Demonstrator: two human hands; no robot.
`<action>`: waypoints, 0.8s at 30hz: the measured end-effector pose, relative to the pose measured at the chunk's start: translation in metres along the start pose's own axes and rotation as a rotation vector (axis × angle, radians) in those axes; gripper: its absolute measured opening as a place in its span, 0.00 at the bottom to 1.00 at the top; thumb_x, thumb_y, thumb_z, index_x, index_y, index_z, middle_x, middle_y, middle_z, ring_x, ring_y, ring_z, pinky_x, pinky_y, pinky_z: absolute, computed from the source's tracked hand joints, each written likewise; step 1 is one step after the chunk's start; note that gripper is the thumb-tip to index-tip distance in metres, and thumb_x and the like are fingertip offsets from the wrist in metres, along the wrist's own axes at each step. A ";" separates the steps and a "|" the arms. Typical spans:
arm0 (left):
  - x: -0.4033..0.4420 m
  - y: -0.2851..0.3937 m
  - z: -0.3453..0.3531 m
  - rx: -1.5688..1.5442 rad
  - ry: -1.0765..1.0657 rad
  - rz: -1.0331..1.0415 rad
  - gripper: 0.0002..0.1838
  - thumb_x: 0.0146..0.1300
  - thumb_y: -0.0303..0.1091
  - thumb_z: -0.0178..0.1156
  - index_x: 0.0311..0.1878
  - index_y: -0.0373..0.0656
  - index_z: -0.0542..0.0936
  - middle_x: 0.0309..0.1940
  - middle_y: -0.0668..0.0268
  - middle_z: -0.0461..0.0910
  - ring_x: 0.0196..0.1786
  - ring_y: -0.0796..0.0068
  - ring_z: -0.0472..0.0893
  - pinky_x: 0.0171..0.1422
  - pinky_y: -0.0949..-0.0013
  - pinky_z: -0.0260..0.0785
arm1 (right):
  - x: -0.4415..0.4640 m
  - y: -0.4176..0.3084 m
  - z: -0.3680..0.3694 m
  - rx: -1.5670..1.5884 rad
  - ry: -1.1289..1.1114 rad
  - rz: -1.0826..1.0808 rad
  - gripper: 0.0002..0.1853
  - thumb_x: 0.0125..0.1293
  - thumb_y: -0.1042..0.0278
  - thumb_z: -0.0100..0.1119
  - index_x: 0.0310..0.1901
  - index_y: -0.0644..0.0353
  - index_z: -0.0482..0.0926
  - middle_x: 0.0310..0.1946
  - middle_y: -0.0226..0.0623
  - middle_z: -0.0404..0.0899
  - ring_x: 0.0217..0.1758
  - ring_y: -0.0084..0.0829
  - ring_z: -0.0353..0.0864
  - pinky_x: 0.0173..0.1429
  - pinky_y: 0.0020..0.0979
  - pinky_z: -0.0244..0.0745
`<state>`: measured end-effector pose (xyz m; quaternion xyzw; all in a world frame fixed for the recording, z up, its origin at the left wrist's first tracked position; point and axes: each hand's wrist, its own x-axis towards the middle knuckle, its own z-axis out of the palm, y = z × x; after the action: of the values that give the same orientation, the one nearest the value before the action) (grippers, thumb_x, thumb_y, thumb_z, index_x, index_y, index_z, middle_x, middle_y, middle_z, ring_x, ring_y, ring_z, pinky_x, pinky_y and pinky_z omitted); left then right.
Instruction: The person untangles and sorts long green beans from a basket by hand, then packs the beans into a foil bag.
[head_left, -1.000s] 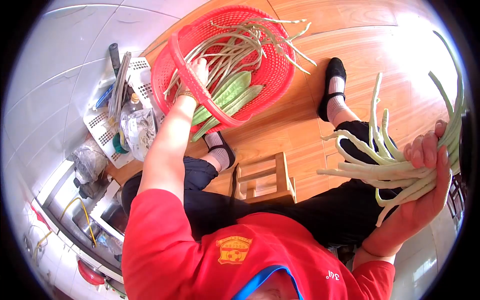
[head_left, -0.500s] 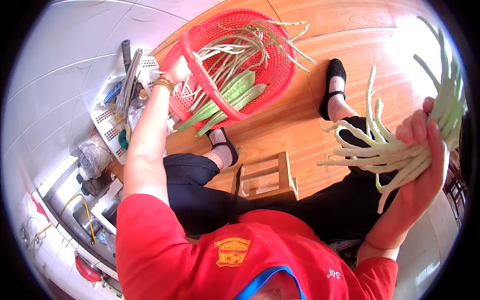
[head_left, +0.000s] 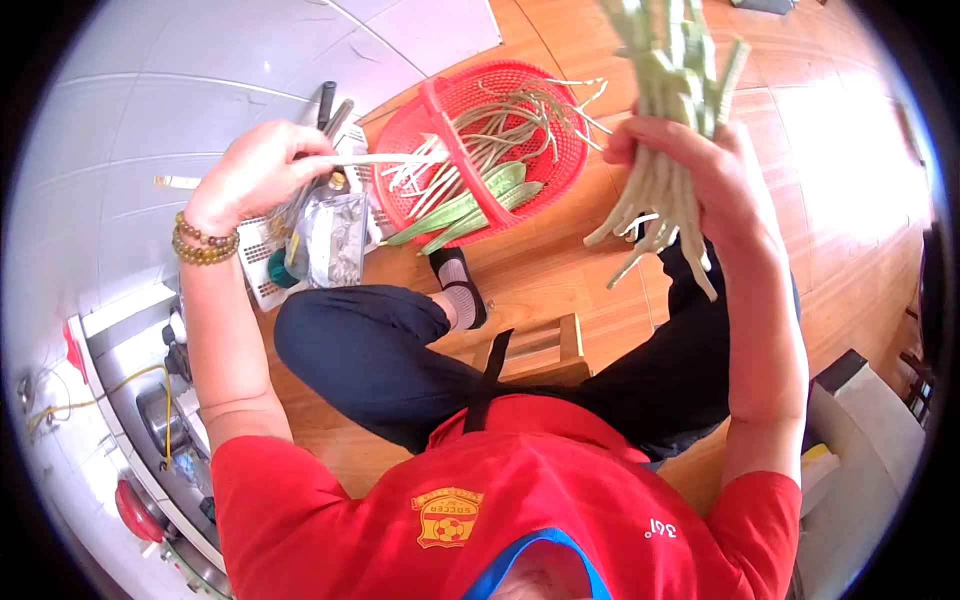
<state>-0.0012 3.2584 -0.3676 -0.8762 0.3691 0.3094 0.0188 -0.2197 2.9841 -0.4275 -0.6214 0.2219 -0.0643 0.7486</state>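
My left hand [head_left: 262, 170], with a beaded bracelet at its wrist, is closed on a pale long bean [head_left: 385, 159] that reaches over the near side of the red basket [head_left: 572, 190]. In the basket lie more long beans [head_left: 485, 140] and green ridged gourds [head_left: 455, 209], whose ends poke out over the rim. Up at the right, my right hand [head_left: 695, 165] is wrapped round a thick bunch of long beans [head_left: 668, 95], and their lower ends hang down below the palm.
Left of the basket, a white perforated rack [head_left: 262, 265] holds a clear bottle [head_left: 330, 235] and sticks. A wooden stool [head_left: 572, 345] stands between my legs. At the lower left is a sink counter [head_left: 150, 415]; a tiled wall [head_left: 200, 75] rises behind the rack.
My left hand has come out of the basket and moved left with a bean in it. My right hand has shifted inward and up with its bunch, now seen more upright.
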 end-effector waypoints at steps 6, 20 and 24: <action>-0.008 0.071 -0.003 0.200 0.122 0.740 0.08 0.58 0.36 0.58 0.35 0.43 0.80 0.27 0.63 0.76 0.36 0.66 0.75 0.42 0.65 0.66 | 0.003 0.025 0.031 -0.056 -0.320 0.108 0.15 0.51 0.61 0.67 0.34 0.66 0.81 0.25 0.35 0.80 0.25 0.24 0.77 0.33 0.27 0.72; 0.110 0.090 0.106 -0.393 0.911 0.680 0.07 0.63 0.31 0.57 0.41 0.39 0.78 0.25 0.63 0.79 0.24 0.78 0.77 0.27 0.74 0.68 | -0.004 0.023 -0.039 0.557 0.146 0.074 0.10 0.59 0.70 0.59 0.37 0.68 0.73 0.28 0.38 0.76 0.30 0.29 0.77 0.37 0.30 0.75; 0.118 0.040 0.189 -1.518 0.860 -0.148 0.04 0.61 0.29 0.56 0.31 0.41 0.77 0.17 0.72 0.71 0.15 0.83 0.69 0.17 0.78 0.62 | -0.014 0.000 -0.073 0.437 0.295 -0.092 0.13 0.62 0.68 0.57 0.42 0.70 0.71 0.29 0.35 0.74 0.32 0.26 0.75 0.39 0.28 0.73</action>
<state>-0.0644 3.2044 -0.5783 -0.7144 -0.0195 0.1121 -0.6905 -0.2622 2.9233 -0.4335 -0.4384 0.2810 -0.2346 0.8208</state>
